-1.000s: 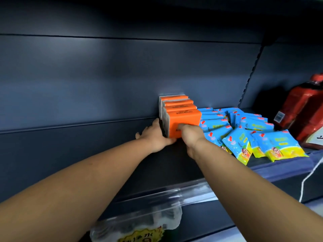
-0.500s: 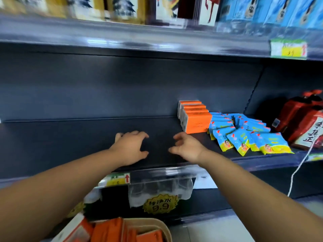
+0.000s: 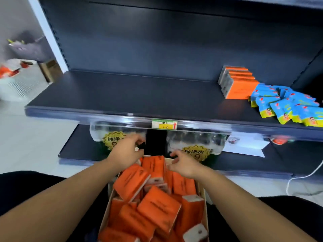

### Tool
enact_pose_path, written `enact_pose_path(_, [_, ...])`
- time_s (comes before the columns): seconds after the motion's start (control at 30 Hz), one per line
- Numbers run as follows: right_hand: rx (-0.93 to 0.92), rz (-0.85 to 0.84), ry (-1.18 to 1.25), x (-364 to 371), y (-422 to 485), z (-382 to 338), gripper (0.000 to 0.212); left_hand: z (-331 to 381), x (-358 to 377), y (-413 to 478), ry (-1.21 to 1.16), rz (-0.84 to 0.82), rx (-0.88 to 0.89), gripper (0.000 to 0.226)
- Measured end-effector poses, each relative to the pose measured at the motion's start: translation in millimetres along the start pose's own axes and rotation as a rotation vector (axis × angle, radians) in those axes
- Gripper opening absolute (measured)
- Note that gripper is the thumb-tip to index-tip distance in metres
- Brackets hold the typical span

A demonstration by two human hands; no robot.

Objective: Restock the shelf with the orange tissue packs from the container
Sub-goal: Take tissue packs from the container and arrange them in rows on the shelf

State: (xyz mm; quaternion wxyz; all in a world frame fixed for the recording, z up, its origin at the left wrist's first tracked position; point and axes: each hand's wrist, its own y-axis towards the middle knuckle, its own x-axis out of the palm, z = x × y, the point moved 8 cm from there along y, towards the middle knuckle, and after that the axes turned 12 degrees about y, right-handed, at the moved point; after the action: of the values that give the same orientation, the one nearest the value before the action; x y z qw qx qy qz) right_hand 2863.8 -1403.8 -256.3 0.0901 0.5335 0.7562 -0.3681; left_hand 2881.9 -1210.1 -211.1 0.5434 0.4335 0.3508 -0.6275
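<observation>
A cardboard container sits between my knees, heaped with several loose orange tissue packs. My left hand hovers over its far left corner with fingers loosely curled and nothing in them. My right hand hangs over the far right corner, fingers also loosely bent and empty. On the dark shelf, a row of upright orange tissue packs stands at the back right.
Blue and yellow sachets lie fanned out right of the shelved packs. Shrink-wrapped water bottles with yellow price stickers fill the lower shelf behind my hands. A white cable trails on the floor at right. A white basket stands far left.
Both hands let go of the shelved row of orange packs and came back down over the container. My view dropped from the shelf to the container.
</observation>
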Motion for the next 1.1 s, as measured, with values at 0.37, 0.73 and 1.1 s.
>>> enact_pose_path(0.37, [0.327,0.099,0.224,45,21,44,0.057,-92,45,-4,0.190,-0.244,-0.320,0.077])
enact_pose_path(0.73, [0.318,0.195,0.083,73,49,53,0.062,-79,79,9,0.099,-0.211,-0.248,0.026])
enact_pose_path(1.1, [0.429,0.280,0.807,73,58,45,0.046,-14,79,-1,0.287,-0.060,0.121,0.035])
